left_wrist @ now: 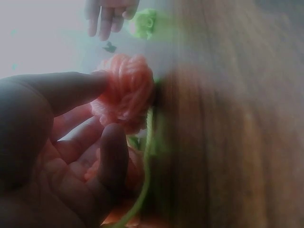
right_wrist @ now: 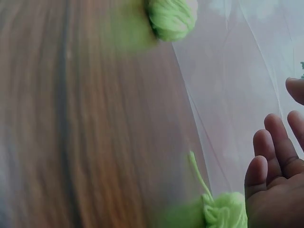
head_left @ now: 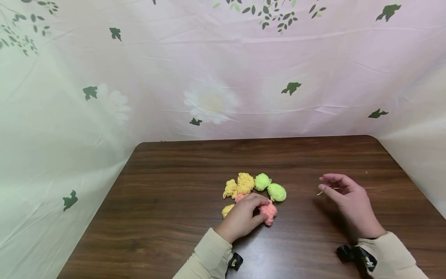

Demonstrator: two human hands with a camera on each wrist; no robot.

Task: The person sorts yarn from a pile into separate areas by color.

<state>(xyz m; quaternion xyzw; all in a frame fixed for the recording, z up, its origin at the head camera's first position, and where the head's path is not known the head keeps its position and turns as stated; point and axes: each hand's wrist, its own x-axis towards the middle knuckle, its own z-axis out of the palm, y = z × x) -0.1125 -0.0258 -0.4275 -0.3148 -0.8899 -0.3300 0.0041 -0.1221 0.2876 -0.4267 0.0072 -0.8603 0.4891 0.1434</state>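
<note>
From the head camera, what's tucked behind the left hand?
Behind the left hand, parts of a yellow yarn ball and some pink yarn peek out. The hand covers the rest, and whatever else may lie there can't be seen.

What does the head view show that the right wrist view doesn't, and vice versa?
Only the head view: the left hand gripping a pink yarn ball, and yellow yarn beside it.

Only the right wrist view: the full bulk of a green yarn ball appearing close to the right hand; from the head, just a short green strand shows there.

Both: the right hand, the wooden table and the light sheet.
</note>
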